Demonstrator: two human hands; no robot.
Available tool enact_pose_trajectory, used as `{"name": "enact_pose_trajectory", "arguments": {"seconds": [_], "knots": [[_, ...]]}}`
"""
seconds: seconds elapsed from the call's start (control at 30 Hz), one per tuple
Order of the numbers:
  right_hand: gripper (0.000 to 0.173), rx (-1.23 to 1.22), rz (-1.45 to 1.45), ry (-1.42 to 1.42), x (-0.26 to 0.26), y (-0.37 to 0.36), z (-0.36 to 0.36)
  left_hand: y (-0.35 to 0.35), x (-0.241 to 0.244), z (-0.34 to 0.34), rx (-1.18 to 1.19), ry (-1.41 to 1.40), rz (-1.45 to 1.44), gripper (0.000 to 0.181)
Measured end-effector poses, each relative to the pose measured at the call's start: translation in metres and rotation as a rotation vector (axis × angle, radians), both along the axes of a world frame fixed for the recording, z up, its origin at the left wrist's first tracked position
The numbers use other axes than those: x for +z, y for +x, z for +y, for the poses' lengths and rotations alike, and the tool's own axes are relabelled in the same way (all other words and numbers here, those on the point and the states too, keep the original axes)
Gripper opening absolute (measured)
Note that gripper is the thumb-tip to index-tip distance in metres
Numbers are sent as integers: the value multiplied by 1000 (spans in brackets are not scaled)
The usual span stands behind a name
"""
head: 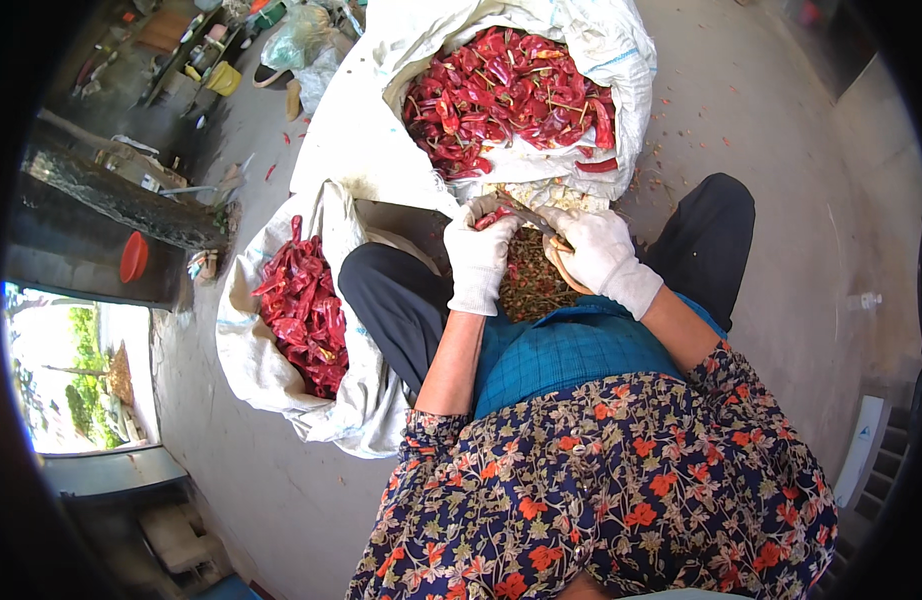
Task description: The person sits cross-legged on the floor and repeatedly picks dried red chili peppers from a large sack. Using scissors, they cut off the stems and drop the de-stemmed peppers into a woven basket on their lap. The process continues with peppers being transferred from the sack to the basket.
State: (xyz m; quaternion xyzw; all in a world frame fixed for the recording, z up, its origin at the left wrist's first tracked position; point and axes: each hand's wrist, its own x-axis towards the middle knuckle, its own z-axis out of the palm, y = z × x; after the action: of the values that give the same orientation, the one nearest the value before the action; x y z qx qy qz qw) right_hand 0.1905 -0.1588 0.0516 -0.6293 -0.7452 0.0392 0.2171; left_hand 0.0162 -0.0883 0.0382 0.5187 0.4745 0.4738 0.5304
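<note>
In a white knitted glove, my left hand (482,251) grips a red dried chili pepper (492,218) between thumb and fingers. My right hand (597,251), gloved the same way, holds a pair of scissors (534,219) by its orange-wrapped handles. The dark blades reach across to the chili at my left fingertips; their tips are partly hidden. Below both hands, between my knees, lies a heap of cut stems and chili scraps (536,281). Beyond it a white woven sack (633,82) gapes around a pile of red dried chilies (506,90).
Beside my left knee stands another white woven sack (240,352) with red chilies (303,322) inside. Chili bits litter the concrete floor (791,247). Plastic bags (303,45), a yellow container (223,78) and a cluttered shelf are at the upper left. A red plastic basin (134,256) is at the left.
</note>
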Motion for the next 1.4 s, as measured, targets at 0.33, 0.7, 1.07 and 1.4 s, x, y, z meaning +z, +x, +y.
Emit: {"name": "enact_pose_trajectory", "arguments": {"seconds": [0.33, 0.7, 1.07, 1.4], "knots": [[39, -171, -91, -268, -51, 20, 79, -6, 24, 54, -61, -8, -229, 34], [38, -434, -346, -217, -76, 54, 102, -13, -6, 113, -131, -337, -481, 15], [32, -432, -237, -228, -92, 60, 109, -8, -28, 109, -203, -290, -496, 17], [31, -427, -99, -222, -83, 49, 103, -10, -33, 99, -198, -341, -409, 15]]}}
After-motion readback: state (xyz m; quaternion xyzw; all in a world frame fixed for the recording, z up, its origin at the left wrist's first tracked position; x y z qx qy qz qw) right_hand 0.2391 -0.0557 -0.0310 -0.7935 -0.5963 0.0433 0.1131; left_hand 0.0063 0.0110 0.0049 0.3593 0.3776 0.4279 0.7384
